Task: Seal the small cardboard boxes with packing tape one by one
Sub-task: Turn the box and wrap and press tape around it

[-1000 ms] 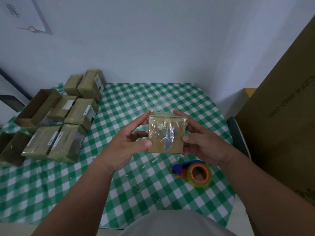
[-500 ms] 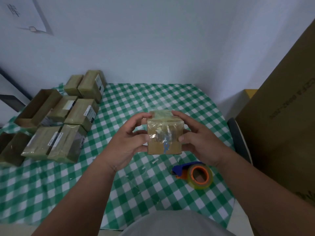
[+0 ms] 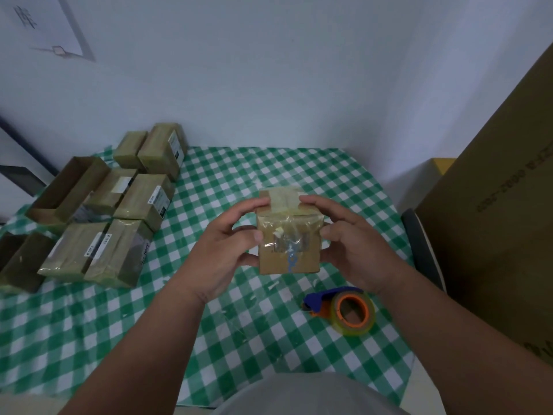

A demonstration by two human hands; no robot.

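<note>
Both hands clamp the small cardboard box (image 3: 288, 235) from its sides, left hand (image 3: 223, 250), right hand (image 3: 356, 247); tape dispenser (image 3: 344, 308) sits nearest the right, toward the table's right edge.

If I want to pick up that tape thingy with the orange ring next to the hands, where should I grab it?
Probably best by the blue handle of the orange-cored clear tape dispenser, coming from above and the left. It lies flat on the green-and-white checked tablecloth, with the handle sticking out toward the left, clear of the sticky roll. The right hand is nearest, though it grips the small brown cardboard box.
</note>
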